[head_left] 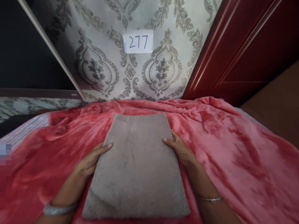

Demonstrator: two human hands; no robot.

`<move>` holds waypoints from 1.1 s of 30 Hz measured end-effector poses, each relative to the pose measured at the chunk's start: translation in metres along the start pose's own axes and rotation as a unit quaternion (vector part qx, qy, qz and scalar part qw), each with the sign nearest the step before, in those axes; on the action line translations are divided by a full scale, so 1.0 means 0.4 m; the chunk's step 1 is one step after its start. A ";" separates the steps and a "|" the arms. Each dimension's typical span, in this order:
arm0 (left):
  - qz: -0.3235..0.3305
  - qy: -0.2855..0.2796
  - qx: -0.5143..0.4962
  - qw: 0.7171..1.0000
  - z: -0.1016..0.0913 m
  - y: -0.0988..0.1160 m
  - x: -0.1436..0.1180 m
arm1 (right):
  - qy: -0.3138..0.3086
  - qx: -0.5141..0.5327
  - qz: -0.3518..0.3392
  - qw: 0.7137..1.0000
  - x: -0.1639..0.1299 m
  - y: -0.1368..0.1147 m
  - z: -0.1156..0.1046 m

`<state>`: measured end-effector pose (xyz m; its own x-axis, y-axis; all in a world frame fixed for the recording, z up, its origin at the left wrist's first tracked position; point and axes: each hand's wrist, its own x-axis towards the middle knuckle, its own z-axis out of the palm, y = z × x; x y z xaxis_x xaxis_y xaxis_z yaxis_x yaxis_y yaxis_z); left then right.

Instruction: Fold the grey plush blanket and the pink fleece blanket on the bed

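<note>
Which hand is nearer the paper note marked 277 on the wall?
Right, narrowly. The right hand rests at the grey towel's right edge, higher in the picture, so closer to the note. The left hand sits lower at the left edge.
</note>
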<state>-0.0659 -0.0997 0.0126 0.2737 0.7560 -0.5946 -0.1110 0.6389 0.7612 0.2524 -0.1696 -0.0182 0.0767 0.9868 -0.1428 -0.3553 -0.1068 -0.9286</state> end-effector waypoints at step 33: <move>0.069 -0.143 0.018 0.987 -0.011 0.027 -0.029 | 0.008 -0.048 0.005 0.999 -0.085 -0.044 0.055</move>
<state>-0.0745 -0.1010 0.0265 0.5177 0.7611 -0.3908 -0.1340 0.5233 0.8415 0.2356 -0.1984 0.0106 0.0884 0.9837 -0.1568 -0.2643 -0.1286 -0.9558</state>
